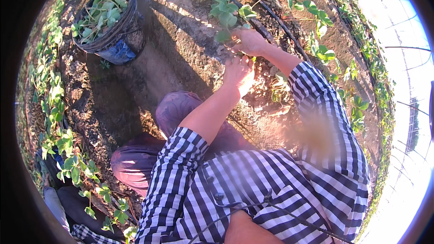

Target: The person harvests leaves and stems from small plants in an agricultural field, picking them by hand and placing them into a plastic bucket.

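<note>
My left hand (239, 74) is low against the raised soil bed (193, 57), its fingers bent down at the ground. Just beyond it, my right hand (250, 42) reaches in from the right, fingers curled beside the leaves of a strawberry plant (226, 17). The two hands nearly meet at the fingertips. A bit of green shows between them, but my fingers hide what they touch or hold. A smaller, wilted-looking plant (279, 88) grows in the soil near my right forearm.
A dark, worn bucket (123, 45) full of cut or pulled leafy plants (105, 13) stands in the furrow to the left. Black irrigation tubes (283, 23) run along the bed. Another plant row (69, 142) lines the left side, with part of another person (84, 206) beyond it.
</note>
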A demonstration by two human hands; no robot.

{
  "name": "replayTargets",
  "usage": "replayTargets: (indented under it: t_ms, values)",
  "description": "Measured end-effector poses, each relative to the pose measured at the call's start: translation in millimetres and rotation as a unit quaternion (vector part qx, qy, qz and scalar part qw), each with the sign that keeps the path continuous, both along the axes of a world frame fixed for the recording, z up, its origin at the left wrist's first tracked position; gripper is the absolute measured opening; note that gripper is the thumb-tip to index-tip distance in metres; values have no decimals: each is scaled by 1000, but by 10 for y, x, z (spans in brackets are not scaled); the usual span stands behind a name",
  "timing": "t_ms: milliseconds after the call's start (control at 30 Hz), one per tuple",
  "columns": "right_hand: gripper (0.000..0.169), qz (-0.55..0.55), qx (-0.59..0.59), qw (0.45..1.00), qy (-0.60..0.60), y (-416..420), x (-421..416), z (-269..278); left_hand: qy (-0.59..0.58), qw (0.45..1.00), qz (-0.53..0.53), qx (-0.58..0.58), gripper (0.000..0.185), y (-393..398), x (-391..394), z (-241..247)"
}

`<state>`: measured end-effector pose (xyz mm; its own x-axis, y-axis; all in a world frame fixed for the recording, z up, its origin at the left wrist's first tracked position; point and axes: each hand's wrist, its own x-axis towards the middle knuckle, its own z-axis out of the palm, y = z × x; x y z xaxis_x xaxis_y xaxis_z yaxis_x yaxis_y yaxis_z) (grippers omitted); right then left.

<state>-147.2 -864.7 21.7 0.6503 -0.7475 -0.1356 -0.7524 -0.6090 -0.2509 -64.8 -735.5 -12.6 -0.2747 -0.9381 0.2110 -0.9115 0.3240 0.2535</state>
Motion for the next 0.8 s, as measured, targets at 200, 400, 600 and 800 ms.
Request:
replayTargets:
  t_ms: [200,400,600,800]
  values:
    - [21,72,-49,990,-107,27,-192,-179,-15,998,-1,63,28,21,-20,65]
    - [23,-98,127,983,-84,-68,-200,49,-37,992,23,120,40,60,-9,208]
    - [28,-37,32,994,96,80,-98,36,-22,990,33,139,29,46,-8,267]
    - [19,-135,-50,989,18,-114,-414,-106,77,982,123,121,23,-213,282,263]
